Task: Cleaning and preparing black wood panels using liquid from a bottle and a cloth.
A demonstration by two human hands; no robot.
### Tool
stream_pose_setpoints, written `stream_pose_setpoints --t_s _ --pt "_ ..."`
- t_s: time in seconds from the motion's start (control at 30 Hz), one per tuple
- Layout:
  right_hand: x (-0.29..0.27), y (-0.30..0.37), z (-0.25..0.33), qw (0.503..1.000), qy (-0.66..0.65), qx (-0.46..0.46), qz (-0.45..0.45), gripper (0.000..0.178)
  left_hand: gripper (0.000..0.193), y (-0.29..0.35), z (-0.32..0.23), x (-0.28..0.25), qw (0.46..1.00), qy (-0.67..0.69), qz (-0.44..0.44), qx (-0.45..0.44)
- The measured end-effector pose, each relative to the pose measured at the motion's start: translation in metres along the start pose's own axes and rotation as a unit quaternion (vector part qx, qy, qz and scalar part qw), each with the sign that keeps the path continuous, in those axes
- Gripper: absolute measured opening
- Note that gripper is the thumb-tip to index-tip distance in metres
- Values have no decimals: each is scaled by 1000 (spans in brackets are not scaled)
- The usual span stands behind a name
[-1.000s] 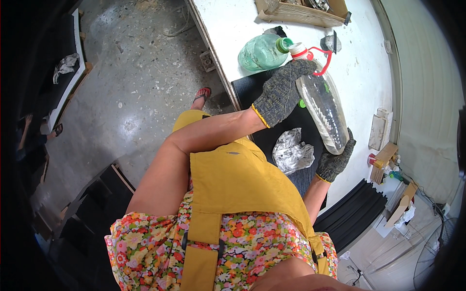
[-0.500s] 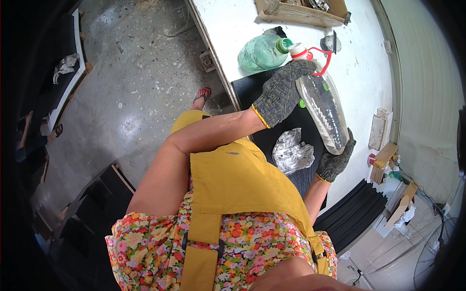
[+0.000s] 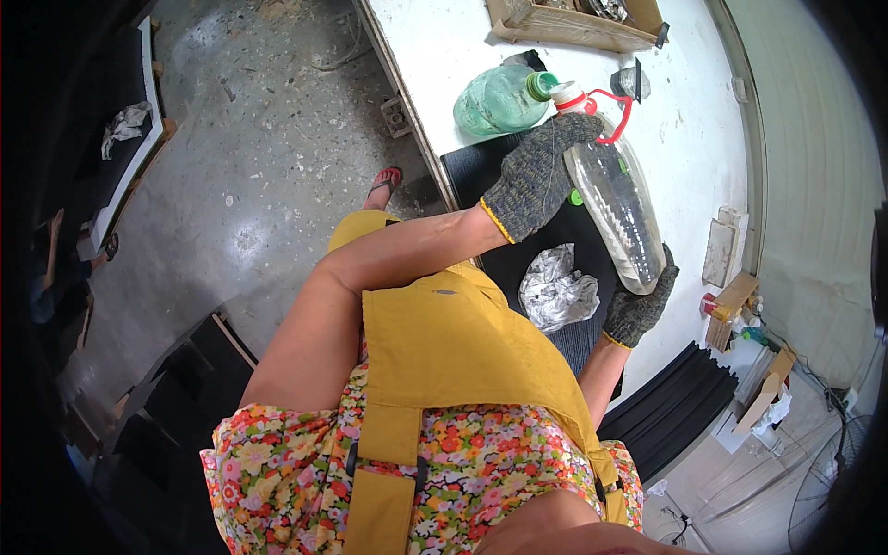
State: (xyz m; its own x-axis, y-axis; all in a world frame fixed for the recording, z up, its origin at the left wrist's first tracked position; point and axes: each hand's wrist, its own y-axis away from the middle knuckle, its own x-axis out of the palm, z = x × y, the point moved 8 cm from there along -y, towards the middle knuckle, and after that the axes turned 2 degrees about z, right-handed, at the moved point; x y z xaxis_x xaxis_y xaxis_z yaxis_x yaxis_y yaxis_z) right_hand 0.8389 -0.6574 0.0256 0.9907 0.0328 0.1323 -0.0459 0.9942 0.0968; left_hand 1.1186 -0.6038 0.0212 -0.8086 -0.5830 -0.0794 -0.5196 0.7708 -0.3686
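My left hand (image 3: 541, 171), in a dark grey knit glove with a yellow cuff, grips a large clear plastic bottle (image 3: 622, 208) just below its neck. The bottle has a red carrying handle and a white mouth with a red ring. At its base end my right hand (image 3: 641, 305), gloved alike, cups it from below, the fingers partly hidden. A green plastic bottle (image 3: 499, 100) lies tilted on the table, its mouth right at the clear bottle's mouth. Below the clear bottle sits a crumpled, stained white cloth (image 3: 558, 289) on a black panel (image 3: 504, 264).
A wooden box (image 3: 578, 28) with odds and ends stands at the table's far edge. Near it is a small clear container (image 3: 631, 83). Black ridged strips (image 3: 671, 402) lie at the right. More black panels (image 3: 176, 398) stand at the lower left, where another person's foot shows.
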Motion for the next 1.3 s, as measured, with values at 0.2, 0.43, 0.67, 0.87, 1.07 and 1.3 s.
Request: stream_pose_setpoints --t_s 0.2,0.43,0.67,0.87,1.07,1.3 --pt "0 1 2 1000 2 -1 -6 53 30 -3 -5 -4 1000 12 -16 -5" --pt "-2 0 2 1000 6 -4 -14 53 29 -4 -11 -7 999 -34 -28 18" --pt "-3 -1 2 1000 13 -5 -4 53 27 -3 -8 -3 999 -41 -9 5" --pt "1 0 4 1000 19 0 -3 52 27 -3 0 -1 998 43 -9 -38" --pt "3 1 6 1000 20 -9 3 52 29 -2 -4 -1 999 -33 -5 -1" --pt "1 0 7 999 39 -18 0 51 30 -3 -3 0 1000 -23 -7 5"
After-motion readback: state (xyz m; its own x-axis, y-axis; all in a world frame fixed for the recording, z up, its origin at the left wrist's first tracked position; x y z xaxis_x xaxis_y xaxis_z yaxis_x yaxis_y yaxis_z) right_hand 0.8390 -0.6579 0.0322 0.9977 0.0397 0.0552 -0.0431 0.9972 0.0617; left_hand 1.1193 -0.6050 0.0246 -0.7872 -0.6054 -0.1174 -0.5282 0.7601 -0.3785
